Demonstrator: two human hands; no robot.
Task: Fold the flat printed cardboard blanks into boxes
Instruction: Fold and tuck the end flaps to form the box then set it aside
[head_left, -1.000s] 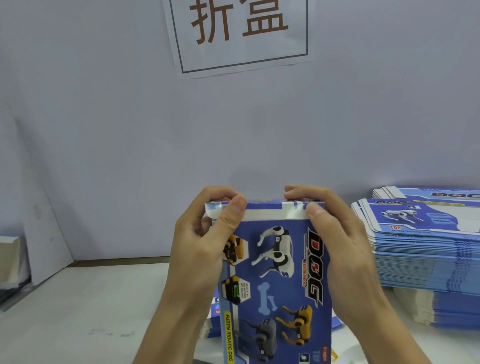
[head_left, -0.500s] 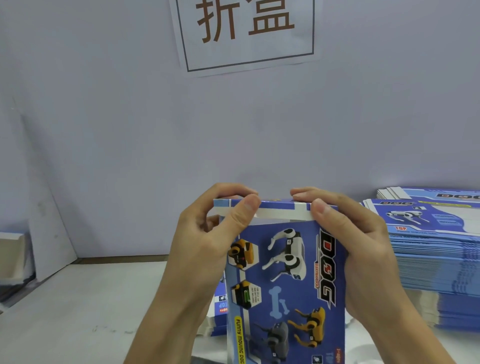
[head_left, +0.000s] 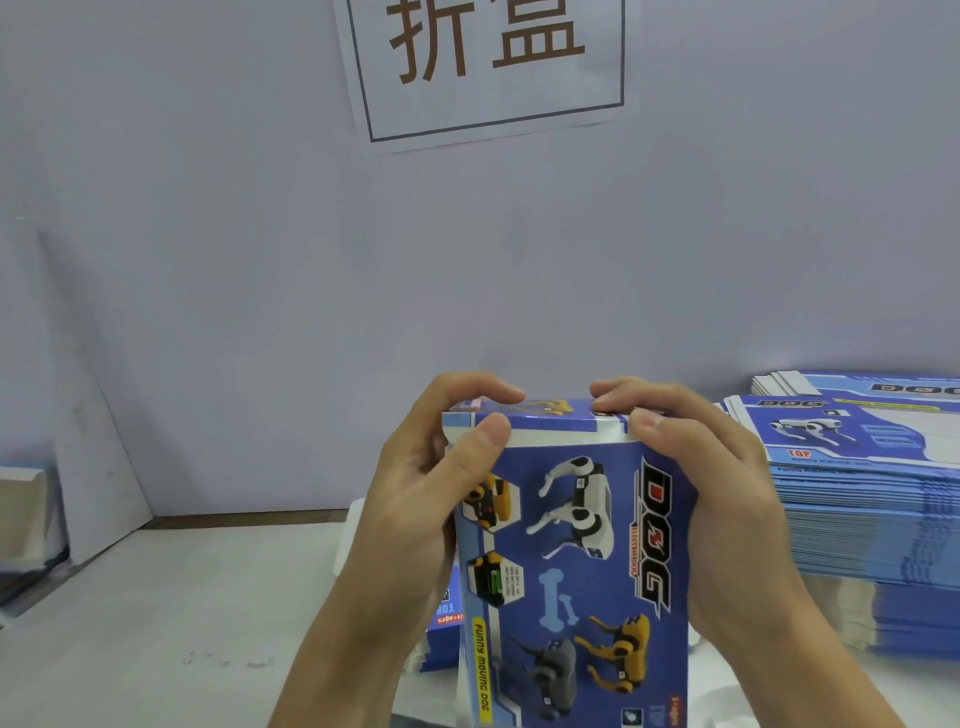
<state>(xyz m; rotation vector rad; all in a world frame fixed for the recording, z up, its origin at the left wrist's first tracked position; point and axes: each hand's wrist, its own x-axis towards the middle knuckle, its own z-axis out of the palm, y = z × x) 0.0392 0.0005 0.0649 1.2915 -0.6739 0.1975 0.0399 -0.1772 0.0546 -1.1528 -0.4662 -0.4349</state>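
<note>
Closing the top flap

My left hand (head_left: 415, 499) and right hand (head_left: 727, 499) clamp the blue printed cardboard box (head_left: 576, 582), fingers curled over its top, pressing the flap shut.

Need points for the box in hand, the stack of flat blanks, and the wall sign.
box (head_left: 576, 545): head view, on its printed blue front face, between the hands.
stack of flat blanks (head_left: 862, 519): head view, on the layered front edges, right of the box.
wall sign (head_left: 488, 67): head view, on the white sheet with brown characters.

Top flap (head_left: 540, 408) now folded flatter over box (head_left: 571, 571).
</note>
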